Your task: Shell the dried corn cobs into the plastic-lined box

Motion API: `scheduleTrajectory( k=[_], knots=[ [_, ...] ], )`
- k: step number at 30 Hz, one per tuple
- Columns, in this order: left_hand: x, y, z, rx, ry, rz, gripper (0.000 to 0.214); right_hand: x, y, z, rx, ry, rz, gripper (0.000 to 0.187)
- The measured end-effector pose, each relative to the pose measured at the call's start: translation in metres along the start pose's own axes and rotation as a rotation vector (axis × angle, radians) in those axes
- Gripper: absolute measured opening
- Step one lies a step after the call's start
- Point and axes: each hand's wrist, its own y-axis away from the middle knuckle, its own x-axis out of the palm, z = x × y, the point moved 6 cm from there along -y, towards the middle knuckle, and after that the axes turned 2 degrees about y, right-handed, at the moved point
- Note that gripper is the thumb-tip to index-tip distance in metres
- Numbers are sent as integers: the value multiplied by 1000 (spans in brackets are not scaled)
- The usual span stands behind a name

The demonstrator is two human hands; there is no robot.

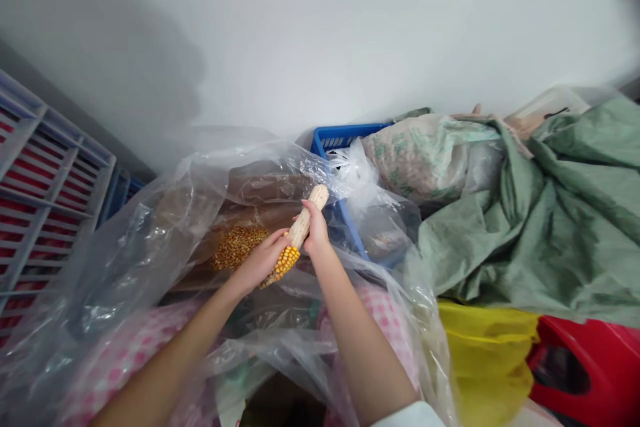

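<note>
Head view: the fingers of the left hand (265, 259) and right hand (317, 230) grasp the corn cob (301, 227) above a plastic sack (135, 267). Its upper part looks stripped; kernels (287, 259) remain on the lower end. Loose kernels (237, 247) lie in the sack; a blue basket (357, 128) holds a white bag (357, 169).

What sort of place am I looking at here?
Probably a storage corner, perhaps in a home: a slatted plastic crate stands on the left, a blue plastic basket sits near the plain white wall, and a green tarp-like sheet lies heaped on the right.
</note>
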Motion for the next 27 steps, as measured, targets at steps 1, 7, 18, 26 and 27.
scheduleTrajectory(
  k=[1,7,18,26,27],
  knots=[
    [1,1,-2,6,0,27,46,0,0,-1,51,-4,9,25],
    [3,10,-11,28,-203,76,51,-6,6,-12,205,-48,-8,22],
    [-4,3,-4,9,-277,-154,41,-11,20,-16,168,-234,-186,26],
    [-12,13,-13,-197,96,20,39,9,35,3,207,-285,-105,23],
    [-13,11,-11,-204,111,-8,38,10,35,2,215,-278,-93,23]
  ],
)
